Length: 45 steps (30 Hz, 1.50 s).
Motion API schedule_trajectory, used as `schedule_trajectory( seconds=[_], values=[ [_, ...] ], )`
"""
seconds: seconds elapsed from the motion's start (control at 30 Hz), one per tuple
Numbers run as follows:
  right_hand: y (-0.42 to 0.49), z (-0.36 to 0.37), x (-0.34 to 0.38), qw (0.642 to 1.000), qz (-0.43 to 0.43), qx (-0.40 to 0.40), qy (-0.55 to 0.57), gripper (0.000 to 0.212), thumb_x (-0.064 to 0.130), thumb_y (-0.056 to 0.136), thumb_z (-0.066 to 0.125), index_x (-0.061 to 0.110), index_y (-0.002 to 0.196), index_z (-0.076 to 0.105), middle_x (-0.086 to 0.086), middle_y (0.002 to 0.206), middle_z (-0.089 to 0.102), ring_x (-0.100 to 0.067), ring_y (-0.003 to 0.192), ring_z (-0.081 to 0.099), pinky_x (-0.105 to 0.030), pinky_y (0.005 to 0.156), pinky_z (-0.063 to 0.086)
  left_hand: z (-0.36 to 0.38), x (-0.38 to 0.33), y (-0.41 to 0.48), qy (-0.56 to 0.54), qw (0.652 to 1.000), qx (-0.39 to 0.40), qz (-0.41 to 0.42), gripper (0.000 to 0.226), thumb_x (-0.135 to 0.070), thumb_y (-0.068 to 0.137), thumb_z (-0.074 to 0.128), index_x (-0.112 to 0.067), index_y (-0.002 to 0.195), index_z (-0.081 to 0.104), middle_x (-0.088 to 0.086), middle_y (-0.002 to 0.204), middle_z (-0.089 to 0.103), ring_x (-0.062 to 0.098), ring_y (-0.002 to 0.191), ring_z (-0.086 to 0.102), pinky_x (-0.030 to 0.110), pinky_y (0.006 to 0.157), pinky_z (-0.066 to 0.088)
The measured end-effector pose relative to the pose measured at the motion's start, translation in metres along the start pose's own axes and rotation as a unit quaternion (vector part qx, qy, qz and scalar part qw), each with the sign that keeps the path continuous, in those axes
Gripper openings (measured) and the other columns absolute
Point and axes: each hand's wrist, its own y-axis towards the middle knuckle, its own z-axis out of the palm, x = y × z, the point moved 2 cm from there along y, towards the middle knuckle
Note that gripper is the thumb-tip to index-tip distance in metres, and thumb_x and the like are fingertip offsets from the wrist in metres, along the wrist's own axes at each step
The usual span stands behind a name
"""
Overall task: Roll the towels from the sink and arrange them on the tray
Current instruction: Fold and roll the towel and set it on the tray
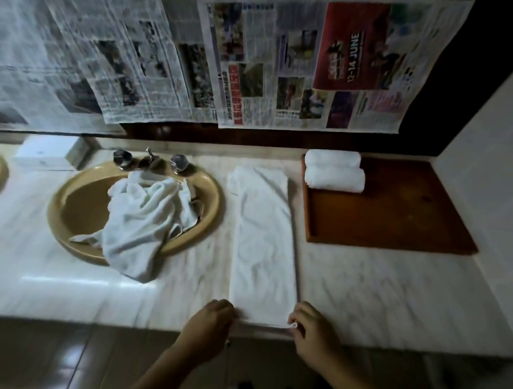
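One long folded white towel (pixel 264 247) lies flat on the marble tabletop (pixel 377 288); the left hand (pixel 211 324) and right hand (pixel 311 329) each pinch a near corner. Two rolled white towels (pixel 334 171) sit on the brown wooden tray (pixel 395 215). One crumpled white towel heap (pixel 142 218) fills the tan oval sink (pixel 72 204).

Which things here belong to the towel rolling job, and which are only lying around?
Part of the job:
- folded towel on the counter, near end held by left hand and right hand
- crumpled towels in the sink
- two rolled towels on the tray

Just lying about:
- newspapers on the wall
- taps
- white box
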Motion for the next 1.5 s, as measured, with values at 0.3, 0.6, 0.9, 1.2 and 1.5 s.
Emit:
schedule_trajectory(
  seconds=[0.3,0.6,0.9,1.2,1.5],
  values=[
    [0.0,0.01,-0.006,0.983,0.141,-0.055,0.105,0.016,0.01,0.087,0.075,0.026,0.09,0.074,0.017,0.089,0.068,0.001,0.087,0.064,-0.007,0.076,0.047,0.003,0.003,-0.004,-0.071,0.996,-0.028,-0.051,0.02,-0.031,0.101,0.056,-0.036,0.12,0.055,-0.018,0.1,0.055,0.0,0.088,0.055,0.013,0.074,0.043],
    [-0.006,0.017,-0.002,0.969,0.193,-0.091,0.125,0.026,0.004,0.081,0.076,0.025,0.078,0.062,0.005,0.072,0.059,-0.006,0.062,0.054,-0.011,0.059,0.045,0.02,0.02,-0.006,-0.123,0.988,-0.059,-0.067,0.011,-0.021,0.093,0.069,-0.026,0.102,0.073,-0.015,0.096,0.056,0.002,0.085,0.057,0.019,0.075,0.049],
    [-0.006,0.014,-0.007,0.985,0.129,-0.095,0.06,0.028,0.005,0.076,0.083,0.022,0.067,0.064,0.008,0.073,0.058,-0.005,0.073,0.06,-0.007,0.061,0.044,0.028,0.016,-0.004,-0.119,0.986,-0.106,-0.046,0.015,-0.012,0.089,0.071,-0.027,0.09,0.069,-0.021,0.095,0.053,0.001,0.077,0.057,0.023,0.062,0.049],
    [-0.019,0.008,-0.003,0.998,0.045,-0.045,0.011,0.026,0.006,0.076,0.078,0.024,0.093,0.069,0.023,0.09,0.053,0.007,0.078,0.055,-0.001,0.07,0.041,0.027,0.015,-0.025,-0.06,0.988,-0.127,0.061,0.017,-0.026,0.095,0.071,-0.025,0.112,0.074,-0.013,0.109,0.062,0.007,0.091,0.06,0.026,0.072,0.052],
    [-0.017,0.011,-0.003,0.999,0.038,-0.03,-0.025,0.014,0.019,0.092,0.065,0.025,0.105,0.064,0.018,0.099,0.051,0.001,0.083,0.052,-0.003,0.073,0.037,0.024,0.016,-0.019,-0.052,0.993,-0.091,0.055,0.026,-0.016,0.089,0.072,-0.027,0.113,0.07,-0.016,0.113,0.059,0.002,0.087,0.063,0.018,0.067,0.053]
  ],
)
